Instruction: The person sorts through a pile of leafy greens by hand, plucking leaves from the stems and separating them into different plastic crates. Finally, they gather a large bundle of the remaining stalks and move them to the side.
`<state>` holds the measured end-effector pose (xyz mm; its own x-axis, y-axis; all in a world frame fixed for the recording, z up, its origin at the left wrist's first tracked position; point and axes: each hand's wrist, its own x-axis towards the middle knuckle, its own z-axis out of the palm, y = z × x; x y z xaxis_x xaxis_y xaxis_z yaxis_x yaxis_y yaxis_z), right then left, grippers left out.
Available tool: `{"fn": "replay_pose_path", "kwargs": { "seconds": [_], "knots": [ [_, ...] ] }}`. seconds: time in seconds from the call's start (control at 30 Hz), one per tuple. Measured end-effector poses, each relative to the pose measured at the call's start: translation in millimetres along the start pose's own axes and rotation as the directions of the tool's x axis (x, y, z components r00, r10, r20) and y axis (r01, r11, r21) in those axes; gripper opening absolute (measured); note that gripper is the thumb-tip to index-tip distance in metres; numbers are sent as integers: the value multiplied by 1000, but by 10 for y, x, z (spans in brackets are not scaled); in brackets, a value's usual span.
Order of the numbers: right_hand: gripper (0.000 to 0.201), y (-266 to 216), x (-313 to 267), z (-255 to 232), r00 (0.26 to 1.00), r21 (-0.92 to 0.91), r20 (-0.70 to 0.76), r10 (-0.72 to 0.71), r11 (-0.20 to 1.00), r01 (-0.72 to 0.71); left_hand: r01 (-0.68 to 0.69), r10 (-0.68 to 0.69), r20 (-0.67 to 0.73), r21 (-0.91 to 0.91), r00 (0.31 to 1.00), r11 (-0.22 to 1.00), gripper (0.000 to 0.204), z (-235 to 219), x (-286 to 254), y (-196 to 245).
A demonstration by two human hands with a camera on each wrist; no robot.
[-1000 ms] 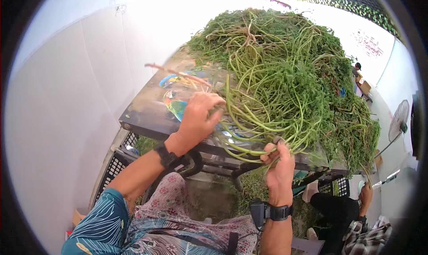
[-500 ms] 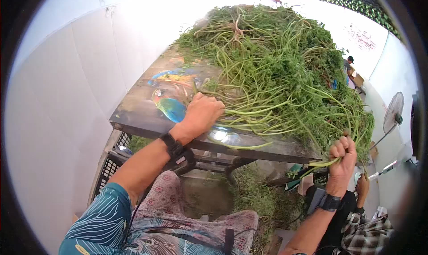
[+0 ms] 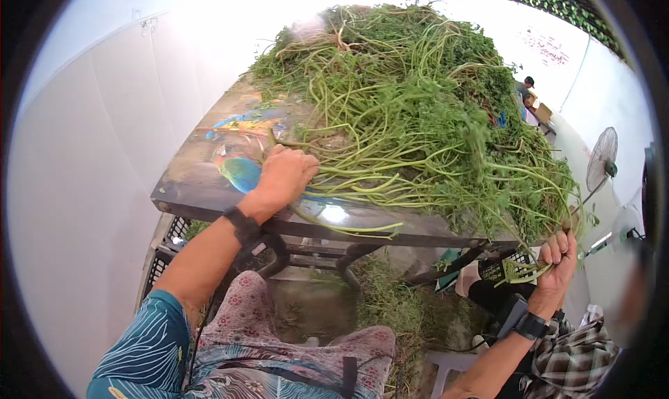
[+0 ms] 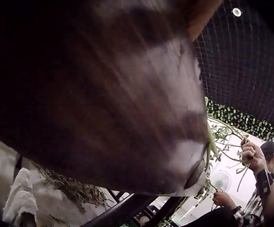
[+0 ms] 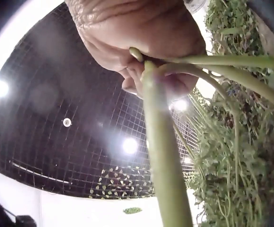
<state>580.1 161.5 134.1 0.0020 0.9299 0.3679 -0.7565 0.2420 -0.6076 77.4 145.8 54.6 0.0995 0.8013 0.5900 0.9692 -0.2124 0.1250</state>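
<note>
A large heap of leafy green plants covers much of the dark table, long stems trailing toward its near edge. My left hand lies over stems at the near left of the heap, fingers curled round them. Past the table's near right corner, my right hand grips several stems whose ends stick out of the fist. In the right wrist view a thick green stem comes out of my right hand. The left wrist view shows my right hand raised with stems.
Black crates stand under the table's left side. Plant scraps litter the floor. A person in a checked shirt sits at the right, close to my right arm, near a fan. Another person is farther back.
My right hand has moved from the table's near edge far to the right, gripping stems. The left hand has come down onto stems at the table; the reddish stalk near it is no longer raised.
</note>
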Motion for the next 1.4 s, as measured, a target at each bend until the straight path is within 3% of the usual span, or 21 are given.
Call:
{"fn": "replay_pose_path", "kwargs": {
  "seconds": [0.03, 0.17, 0.2, 0.27, 0.37, 0.47, 0.5, 0.6, 0.63, 0.77, 0.83, 0.9, 0.97, 1.13, 1.2, 1.23, 1.27, 1.33, 1.4],
  "knots": [
    [22, -10, -38, 10, 1000, -19, -20, 2, 1000, -3, -20, 20, -2, -3, 1000, 1000, 15, 1, 5, -11],
    [18, 434, -167, 156, 968, -410, -235, 85, 894, -178, -25, 35, 66, -153, 997, 988, 18, -107, 2, 5],
    [20, 625, -247, 274, 948, -524, -319, 5, 832, -180, -42, 46, 19, -188, 999, 981, 20, -152, 6, 45],
    [21, 852, -295, 317, 961, -634, -271, 56, 741, -222, -76, 60, -72, -253, 996, 964, 26, -242, -4, 152],
    [23, 1092, -301, 387, 965, -656, -258, 40, 726, -206, -133, 105, -132, -226, 986, 965, 34, -296, 42, 376],
    [28, 1209, -159, 351, 972, -777, -235, 13, 598, -196, -259, 249, -93, -109, 964, 960, 39, -284, 63, 689],
    [33, 1272, -79, 230, 979, -875, -204, -26, 454, -170, -285, 279, -70, -112, 958, 952, 41, -228, 56, 758],
    [37, 1467, 16, -41, 980, -978, 153, -123, 123, 168, -326, 329, 22, -88, 944, 941, 46, -7, 72, 843],
    [38, 1427, -46, -6, 995, -997, 76, -66, 6, 77, -310, 314, 75, -54, 947, 949, 48, 54, 76, 846],
    [33, 1193, -228, 32, 1000, -867, -22, -1, -498, -19, -215, 199, 218, 53, 955, 975, 46, 294, 100, 762],
    [30, 1173, -333, -69, 998, -815, 12, 59, -577, 44, -198, 179, 284, 39, 942, 979, 43, 262, 166, 770],
    [23, 1177, -459, -293, 987, -720, 105, 124, -675, 161, -209, 185, 253, 69, 950, 976, 42, 305, 166, 761],
    [19, 1155, -607, -429, 993, -766, 47, 105, -634, 103, -220, 199, 196, 91, 960, 971, 41, 375, 152, 715],
    [20, 975, -1080, -1066, 998, -798, -45, 53, -603, -4, -186, 168, 249, 50, 954, 981, 39, 297, 188, 748],
    [23, 885, -1597, -1410, 994, -835, -97, 48, -548, -55, -179, 161, 254, 49, 954, 983, 39, 311, 187, 750],
    [21, 881, -1805, -1645, 980, -786, -177, 90, -612, -86, -179, 161, 250, 48, 955, 983, 39, 330, 187, 742],
    [21, 907, -1991, -1920, 958, -732, -257, 125, -673, -108, -179, 162, 245, 47, 956, 983, 39, 346, 181, 741],
    [21, 928, -2348, -2400, 907, -817, -385, 172, -520, -248, -185, 168, 220, 60, 961, 981, 39, 361, 166, 745],
    [18, 926, -2628, -2396, 766, -772, -595, 243, -439, -460, -182, 163, 205, 77, 965, 980, 40, 373, 148, 741]
  ]
}}
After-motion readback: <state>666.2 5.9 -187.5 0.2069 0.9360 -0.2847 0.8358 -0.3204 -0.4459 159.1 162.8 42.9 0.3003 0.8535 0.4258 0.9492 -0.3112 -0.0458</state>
